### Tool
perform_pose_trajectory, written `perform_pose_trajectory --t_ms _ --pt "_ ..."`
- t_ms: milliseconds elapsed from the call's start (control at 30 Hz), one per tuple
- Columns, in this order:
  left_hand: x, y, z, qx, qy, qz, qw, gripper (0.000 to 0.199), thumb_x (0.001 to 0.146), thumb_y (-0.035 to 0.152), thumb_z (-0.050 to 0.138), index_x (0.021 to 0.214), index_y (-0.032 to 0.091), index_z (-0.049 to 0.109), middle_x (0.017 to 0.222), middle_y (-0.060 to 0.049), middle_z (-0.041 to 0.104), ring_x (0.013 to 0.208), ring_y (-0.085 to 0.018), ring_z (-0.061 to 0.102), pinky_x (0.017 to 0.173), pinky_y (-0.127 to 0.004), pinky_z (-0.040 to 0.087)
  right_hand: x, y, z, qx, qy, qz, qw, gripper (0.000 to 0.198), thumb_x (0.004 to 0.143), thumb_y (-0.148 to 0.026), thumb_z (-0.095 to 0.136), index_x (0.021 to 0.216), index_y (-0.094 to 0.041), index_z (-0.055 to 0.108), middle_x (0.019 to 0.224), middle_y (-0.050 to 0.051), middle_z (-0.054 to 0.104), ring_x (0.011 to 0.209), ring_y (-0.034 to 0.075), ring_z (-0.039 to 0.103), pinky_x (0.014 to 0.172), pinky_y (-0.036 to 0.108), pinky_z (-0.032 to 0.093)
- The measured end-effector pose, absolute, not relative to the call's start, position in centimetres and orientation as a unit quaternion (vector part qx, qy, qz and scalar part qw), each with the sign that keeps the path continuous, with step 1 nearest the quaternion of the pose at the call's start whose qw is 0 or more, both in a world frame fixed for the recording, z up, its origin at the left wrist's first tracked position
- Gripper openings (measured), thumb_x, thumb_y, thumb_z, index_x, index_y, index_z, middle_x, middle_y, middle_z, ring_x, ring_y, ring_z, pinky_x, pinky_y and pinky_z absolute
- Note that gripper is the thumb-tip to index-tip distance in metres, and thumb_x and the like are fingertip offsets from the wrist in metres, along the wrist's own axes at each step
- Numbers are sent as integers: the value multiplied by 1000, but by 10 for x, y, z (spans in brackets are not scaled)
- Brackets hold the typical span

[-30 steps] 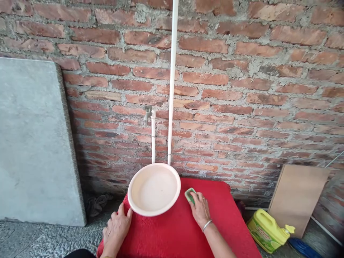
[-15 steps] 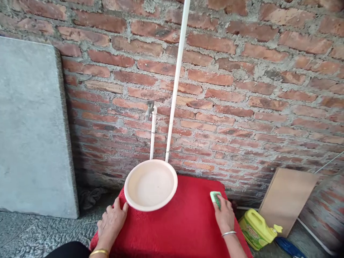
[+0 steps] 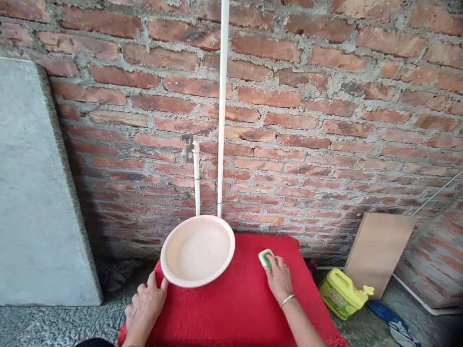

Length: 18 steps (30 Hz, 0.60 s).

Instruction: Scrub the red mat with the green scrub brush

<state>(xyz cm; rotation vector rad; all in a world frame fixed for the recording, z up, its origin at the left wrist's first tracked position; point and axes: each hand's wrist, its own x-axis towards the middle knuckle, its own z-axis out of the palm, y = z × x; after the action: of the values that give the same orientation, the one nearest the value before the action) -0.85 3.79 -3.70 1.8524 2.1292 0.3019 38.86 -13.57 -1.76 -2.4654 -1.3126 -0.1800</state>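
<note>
A red cloth (image 3: 238,308) covers a low surface in front of me, with a pale round basin (image 3: 202,250) standing at its far left. My left hand (image 3: 146,301) rests on the cloth's left edge, fingers apart, its thumb close beside the basin rim. On the right part of the cloth, my right hand (image 3: 279,279) is closed around a small green and white scrub brush (image 3: 265,258). My fingers cover part of the brush, and its underside is hidden.
A brick wall (image 3: 282,96) rises behind, with a grey tap (image 3: 186,144) and white pipe (image 3: 221,120). At left leans a grey slab (image 3: 39,183). Right of the cloth are a yellow jug (image 3: 342,294), a brown board (image 3: 379,250) and blue slippers (image 3: 388,315).
My right hand has moved left across the cloth with the scrub brush. My left hand stays at the cloth's left edge. The view has shifted slightly.
</note>
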Motion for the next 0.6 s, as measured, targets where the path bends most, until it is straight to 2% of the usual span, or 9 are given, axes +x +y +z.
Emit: perform_pose_trajectory --t_ms 133,267,367,500,600 --pt "-6 35 -36 646 741 114 144 72 97 64 18 148 22 46 119 -19 62 112 -43 63 95 -58 44 459 -187 -11 -917 -337 -104 184 37 93 -33 49 124 -26 68 112 12 65 91 27 68 81 39 51" --pt "-5 35 -37 642 743 116 147 73 97 65 17 148 22 46 121 -20 60 112 -41 63 96 -57 43 479 -217 -7 -933 -278 -119 197 45 94 -39 41 126 -19 66 106 16 64 85 31 69 74 43 53" --pt "-5 36 -37 639 745 117 148 75 96 66 16 149 21 45 122 -21 60 112 -42 63 96 -56 43 447 -210 -13 -916 -307 -115 231 43 93 -41 43 126 -24 65 111 13 65 92 28 69 81 40 54" --pt "-8 37 -36 645 740 115 150 76 96 66 15 150 22 45 122 -21 61 112 -42 63 96 -57 43 358 -180 -27 -833 -447 -72 317 36 94 -37 48 124 -30 66 118 9 66 106 25 66 92 38 53" --pt "-10 38 -35 643 743 114 149 77 95 68 15 151 22 44 123 -21 61 114 -42 63 97 -56 44 296 -166 -34 -795 -517 -29 315 36 92 -29 53 125 -37 66 126 4 65 111 23 64 96 38 51"
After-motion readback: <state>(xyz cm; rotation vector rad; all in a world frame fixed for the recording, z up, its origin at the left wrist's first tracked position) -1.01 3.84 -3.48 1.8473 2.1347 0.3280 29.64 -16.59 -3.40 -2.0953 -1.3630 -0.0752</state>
